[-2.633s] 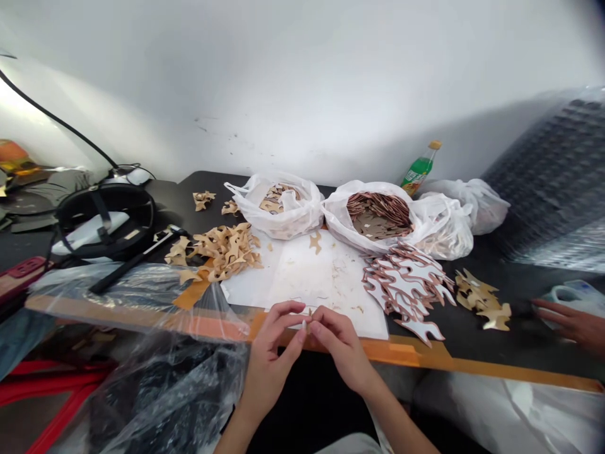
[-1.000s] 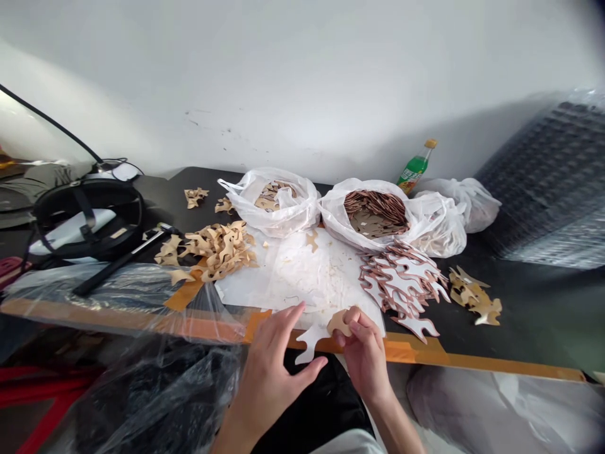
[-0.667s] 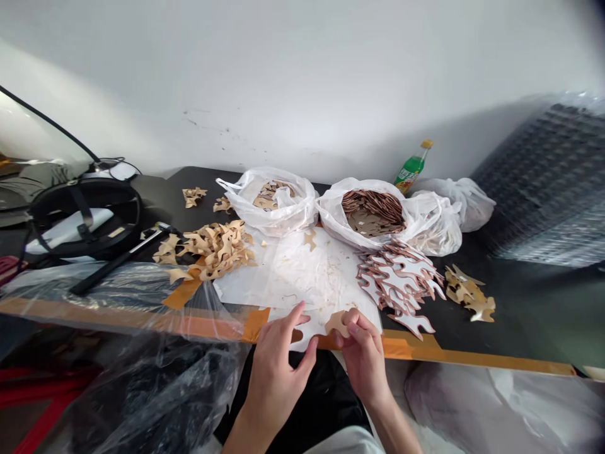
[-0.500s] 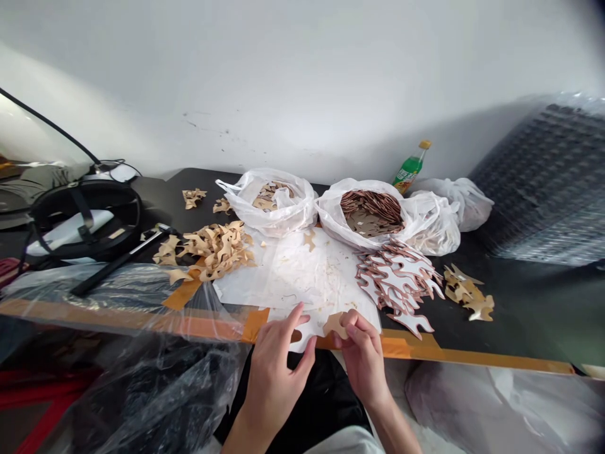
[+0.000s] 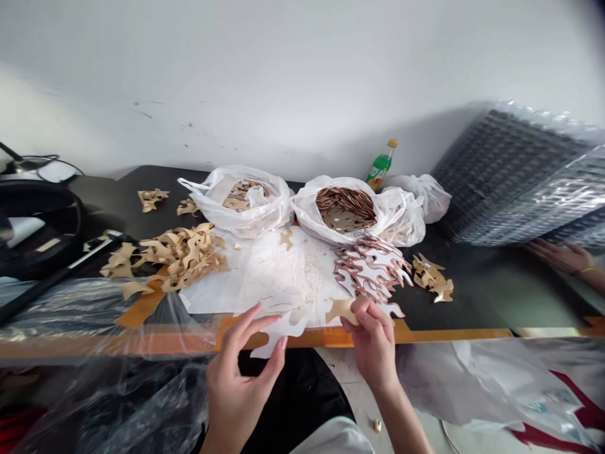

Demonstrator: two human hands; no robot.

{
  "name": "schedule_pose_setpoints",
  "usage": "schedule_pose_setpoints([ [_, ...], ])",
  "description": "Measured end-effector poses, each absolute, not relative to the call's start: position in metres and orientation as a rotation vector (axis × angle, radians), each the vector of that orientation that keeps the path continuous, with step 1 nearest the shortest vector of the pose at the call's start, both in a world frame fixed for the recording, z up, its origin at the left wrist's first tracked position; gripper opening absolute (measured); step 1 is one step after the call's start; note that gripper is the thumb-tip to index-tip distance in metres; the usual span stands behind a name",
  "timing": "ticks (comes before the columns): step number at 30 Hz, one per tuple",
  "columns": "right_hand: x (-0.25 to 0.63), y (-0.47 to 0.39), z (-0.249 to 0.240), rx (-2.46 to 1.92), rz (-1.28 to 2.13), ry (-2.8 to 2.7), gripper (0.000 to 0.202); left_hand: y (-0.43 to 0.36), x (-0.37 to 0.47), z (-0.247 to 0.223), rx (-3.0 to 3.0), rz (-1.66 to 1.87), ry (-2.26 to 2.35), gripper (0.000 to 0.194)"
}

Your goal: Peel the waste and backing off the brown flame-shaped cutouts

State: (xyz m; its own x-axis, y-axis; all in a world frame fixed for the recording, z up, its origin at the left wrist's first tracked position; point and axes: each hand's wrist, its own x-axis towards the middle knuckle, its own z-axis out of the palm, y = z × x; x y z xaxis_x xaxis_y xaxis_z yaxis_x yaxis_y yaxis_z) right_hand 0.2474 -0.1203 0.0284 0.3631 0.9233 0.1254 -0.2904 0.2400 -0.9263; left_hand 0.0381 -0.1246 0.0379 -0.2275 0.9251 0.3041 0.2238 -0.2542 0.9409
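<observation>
My right hand [image 5: 373, 337] pinches a tan, wavy-edged paper piece [image 5: 341, 310] between thumb and fingertips, just above the table's front edge. To its left, my left hand [image 5: 246, 372] has thumb and fingers spread around a white, wavy-edged cut-out [image 5: 280, 333]. The cut-out juts past the table edge; whether the thumb touches it I cannot tell. White cut-outs with reddish-brown edges [image 5: 373, 268] lie in an overlapping pile beyond my right hand. Curled tan paper pieces [image 5: 182, 252] are heaped at left. White sheets [image 5: 265, 277] cover the table between the piles.
Two open plastic bags [image 5: 208, 202] [image 5: 307, 195] of cut pieces stand behind the sheets. Near them are a green bottle [image 5: 380, 165] and tied bags. A bubble-wrapped stack [image 5: 510, 170] stands right, another person's hand [image 5: 562, 255] beside it. A hammer-like tool [image 5: 61, 277] lies left.
The view has swung right, bringing another person's hand into sight. My hands have moved farther apart, the right one carrying the tan paper piece away from the white cut-out.
</observation>
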Motion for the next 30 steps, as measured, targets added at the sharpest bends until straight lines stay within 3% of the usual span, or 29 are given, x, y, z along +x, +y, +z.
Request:
schedule_pose_setpoints([
  [7, 0.406, -0.108, 0.046, -1.537, -0.114, -0.827, 0.026, -0.115, 0.020, 0.032, 1.227, 1.432, 1.304, 0.060],
  [11, 0.491, -0.111, 0.039, -2.454, -0.431, -1.132, 0.039, -0.109, 0.009, 0.027, 1.123, 1.404, 1.273, 0.062],
  [14, 0.518, -0.116, 0.038, -2.683, -0.564, -1.163, 0.042, -0.102, 0.002, 0.026, 1.091, 1.396, 1.242, 0.063],
  [17, 0.501, -0.116, 0.046, -2.393, -0.626, -1.177, 0.035, -0.093, -0.002, 0.029, 1.031, 1.348, 1.247, 0.062],
  [21, 0.407, -0.111, 0.056, -1.687, -0.566, -1.438, 0.025, -0.075, -0.004, 0.037, 0.969, 1.116, 1.114, 0.057],
  [26, 0.277, -0.099, 0.060, -0.962, -0.386, -2.224, 0.051, -0.053, -0.002, 0.045, 0.887, 0.833, 0.882, 0.046],
  [30, 0.235, -0.076, 0.065, -0.830, -0.265, -2.375, 0.052, -0.046, -0.002, 0.052, 0.875, 0.755, 0.848, 0.042],
])
